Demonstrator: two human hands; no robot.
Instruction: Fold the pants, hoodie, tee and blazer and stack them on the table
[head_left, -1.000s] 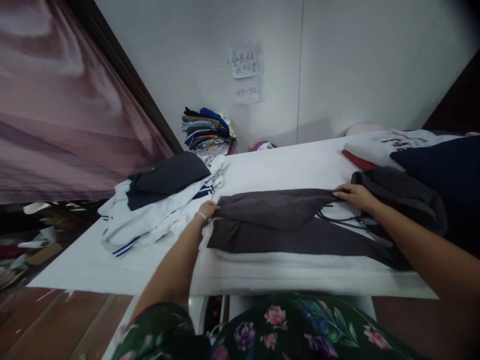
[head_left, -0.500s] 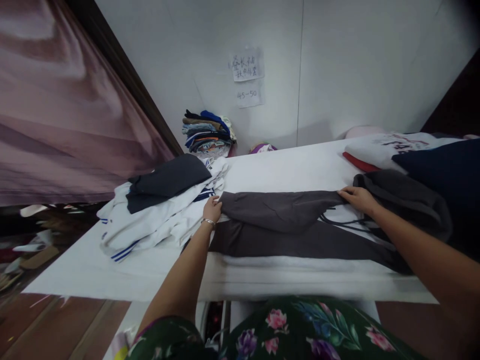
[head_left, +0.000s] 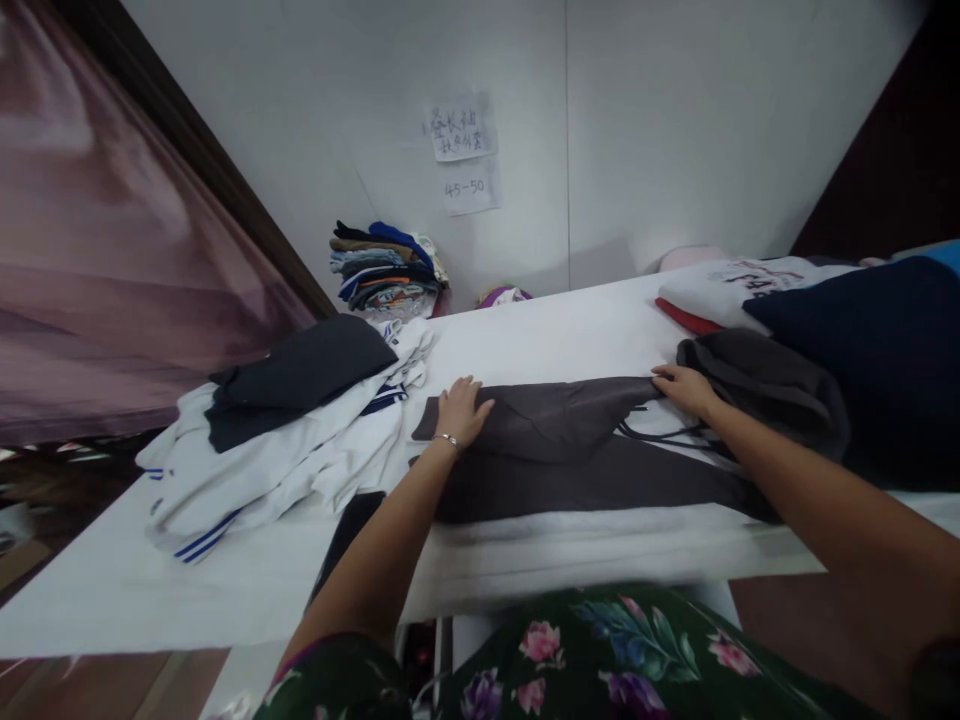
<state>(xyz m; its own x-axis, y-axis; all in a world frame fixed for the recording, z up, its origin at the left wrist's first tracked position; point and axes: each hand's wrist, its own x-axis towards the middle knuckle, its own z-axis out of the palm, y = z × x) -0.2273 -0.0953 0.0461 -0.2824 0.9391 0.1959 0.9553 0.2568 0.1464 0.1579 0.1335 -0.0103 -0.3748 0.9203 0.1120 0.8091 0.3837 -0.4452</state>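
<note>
Grey-brown folded cotton trousers (head_left: pixel 570 450) lie on white desk (head_left: pixel 562 335) between hands | left hand (head_left: pixel 460 410) flat, fingers spread, on their left end | right hand (head_left: pixel 681 388) pinching their right edge | white striped garments (head_left: pixel 277 455) left of left hand

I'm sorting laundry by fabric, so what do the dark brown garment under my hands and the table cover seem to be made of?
Dark brown garment: likely soft matte knit, limp folds, drawcord showing. Table cover: seemingly smooth white cloth, though plain and hard to tell.
</note>
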